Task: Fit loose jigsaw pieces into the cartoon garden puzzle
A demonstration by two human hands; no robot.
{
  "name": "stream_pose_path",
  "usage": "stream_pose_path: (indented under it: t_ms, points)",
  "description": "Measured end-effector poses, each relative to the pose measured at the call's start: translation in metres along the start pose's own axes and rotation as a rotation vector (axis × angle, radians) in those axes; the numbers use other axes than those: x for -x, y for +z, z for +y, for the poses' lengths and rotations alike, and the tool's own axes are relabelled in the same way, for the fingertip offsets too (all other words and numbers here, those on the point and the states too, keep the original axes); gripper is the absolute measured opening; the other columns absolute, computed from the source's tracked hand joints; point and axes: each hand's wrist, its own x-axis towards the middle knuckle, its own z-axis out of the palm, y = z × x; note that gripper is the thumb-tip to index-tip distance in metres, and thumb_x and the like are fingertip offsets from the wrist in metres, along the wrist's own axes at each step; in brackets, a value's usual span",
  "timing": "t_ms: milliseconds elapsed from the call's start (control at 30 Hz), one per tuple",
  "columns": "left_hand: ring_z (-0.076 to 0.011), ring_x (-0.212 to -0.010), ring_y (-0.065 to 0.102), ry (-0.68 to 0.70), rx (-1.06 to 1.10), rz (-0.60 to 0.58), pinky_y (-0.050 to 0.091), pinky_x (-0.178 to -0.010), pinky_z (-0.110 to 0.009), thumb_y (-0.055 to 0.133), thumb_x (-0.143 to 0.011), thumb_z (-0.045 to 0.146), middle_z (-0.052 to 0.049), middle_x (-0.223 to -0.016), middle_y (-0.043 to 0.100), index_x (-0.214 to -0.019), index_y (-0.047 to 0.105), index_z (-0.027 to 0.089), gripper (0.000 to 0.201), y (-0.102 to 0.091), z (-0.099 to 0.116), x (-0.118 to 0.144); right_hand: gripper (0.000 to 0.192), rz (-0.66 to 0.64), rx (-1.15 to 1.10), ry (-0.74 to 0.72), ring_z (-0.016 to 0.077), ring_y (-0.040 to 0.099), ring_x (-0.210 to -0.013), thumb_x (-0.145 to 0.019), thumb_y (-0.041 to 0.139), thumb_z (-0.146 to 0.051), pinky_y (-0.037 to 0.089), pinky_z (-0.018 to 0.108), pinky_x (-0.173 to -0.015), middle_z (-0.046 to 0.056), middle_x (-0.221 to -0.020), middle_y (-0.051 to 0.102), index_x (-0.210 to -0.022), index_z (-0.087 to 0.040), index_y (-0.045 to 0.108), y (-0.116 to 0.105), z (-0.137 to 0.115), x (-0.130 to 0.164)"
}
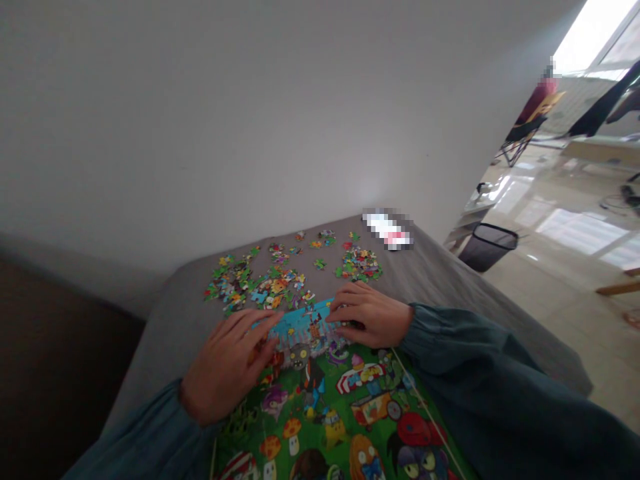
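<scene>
A partly assembled jigsaw puzzle with green ground, a blue top strip and cartoon zombies and plants lies in front of me. My left hand rests over its upper left side, fingers stretched out and thumb apart. At the upper right, my right hand touches the blue strip with bent fingertips, a gap showing between fingers and thumb. No loose piece is visible in either hand, though the area under the fingers is hidden. Just beyond lie loose puzzle pieces in a heap.
More piles of pieces are scattered toward the wall. A lit, blurred-out phone lies at the far right of the grey cloth. On the tiled floor stands a dark mesh bin; a folding chair is farther back.
</scene>
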Motion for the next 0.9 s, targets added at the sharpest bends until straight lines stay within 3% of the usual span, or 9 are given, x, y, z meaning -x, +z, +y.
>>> stream_pose_path:
  t_ms: [133, 300, 600, 900]
  points:
    - [-0.0236, -0.113, 0.053, -0.043, 0.03, 0.044, 0.042, -0.1, -0.042, 0.043, -0.094, 0.043, -0.005, -0.12, 0.062, -0.121, 0.06, 0.024, 0.037, -0.008, -0.016, 0.003, 0.035, -0.069, -0.1, -0.015, 0.0221, 0.048, -0.101, -0.079, 0.067, -0.046, 0.035, 0.036, -0.086, 0.006, -0.103, 0.063, -0.104, -0.021, 0.068, -0.002, 0.0, 0.0]
    - [-0.0238, -0.112, 0.054, -0.049, 0.061, 0.037, 0.043, -0.099, -0.042, 0.042, -0.093, 0.045, -0.005, -0.119, 0.063, -0.118, 0.062, 0.025, 0.037, -0.006, -0.018, 0.004, 0.041, -0.144, -0.078, 0.049, 0.0213, 0.046, -0.09, -0.073, 0.069, -0.055, 0.032, 0.034, -0.077, 0.006, -0.091, 0.063, -0.093, -0.02, 0.069, 0.001, 0.002, 0.0]
    - [-0.0244, -0.112, 0.055, -0.078, 0.04, -0.002, 0.044, -0.099, -0.043, 0.042, -0.092, 0.048, -0.005, -0.118, 0.064, -0.116, 0.064, 0.026, 0.038, -0.007, -0.03, 0.008, 0.032, -0.18, -0.081, 0.088, 0.0184, 0.045, -0.083, -0.079, 0.066, -0.049, 0.029, 0.031, -0.072, 0.004, -0.083, 0.062, -0.086, -0.018, 0.067, -0.001, 0.001, -0.001]
    - [-0.0232, -0.107, 0.057, -0.092, 0.062, -0.044, 0.045, -0.096, -0.041, 0.04, -0.093, 0.047, -0.005, -0.112, 0.066, -0.114, 0.065, 0.026, 0.039, -0.008, -0.027, 0.009, 0.03, -0.194, -0.102, 0.107, 0.0184, 0.046, -0.084, -0.077, 0.068, -0.048, 0.031, 0.03, -0.072, 0.003, -0.082, 0.062, -0.084, -0.018, 0.067, -0.002, 0.002, -0.001]
